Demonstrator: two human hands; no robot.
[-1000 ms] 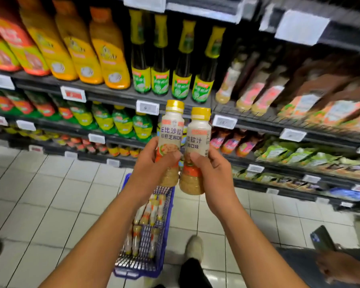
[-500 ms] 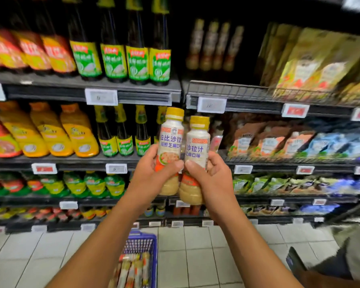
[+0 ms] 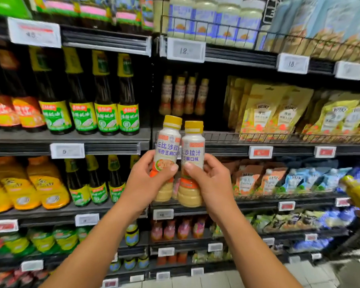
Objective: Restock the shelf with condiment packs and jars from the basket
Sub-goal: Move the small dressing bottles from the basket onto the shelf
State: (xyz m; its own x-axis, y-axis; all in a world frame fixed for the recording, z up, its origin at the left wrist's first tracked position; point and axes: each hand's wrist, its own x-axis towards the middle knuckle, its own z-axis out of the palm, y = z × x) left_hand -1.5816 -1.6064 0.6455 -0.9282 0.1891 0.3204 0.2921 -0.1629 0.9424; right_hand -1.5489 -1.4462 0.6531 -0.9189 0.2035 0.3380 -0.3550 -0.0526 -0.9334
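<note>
Head view, and front and centre are two yellow-capped dressing bottles, the left bottle (image 3: 168,146) and the right bottle (image 3: 193,150). They are upright, side by side and touching, raised in front of the wire shelf rim (image 3: 220,137).

The left hand (image 3: 148,181) wraps the lower half of its bottle, thumb pressed across the label. The right hand (image 3: 212,183) mirrors it, thumb on the front and fingers curled behind.

These look like light plastic, stiff but with a little give. The glossy label could slip, so the waist of the body is the safe hold, not the cap.

Up behind, a row of matching bottles (image 3: 184,95) stands deep on that shelf, with open space in front that looks like the likely home for this pair. Yellow pouches (image 3: 279,113) sit to the right and dark oil bottles (image 3: 104,100) to the left. At the far right edge a yellow bottle (image 3: 357,192) pokes in, too blurred to say who holds it.
</note>
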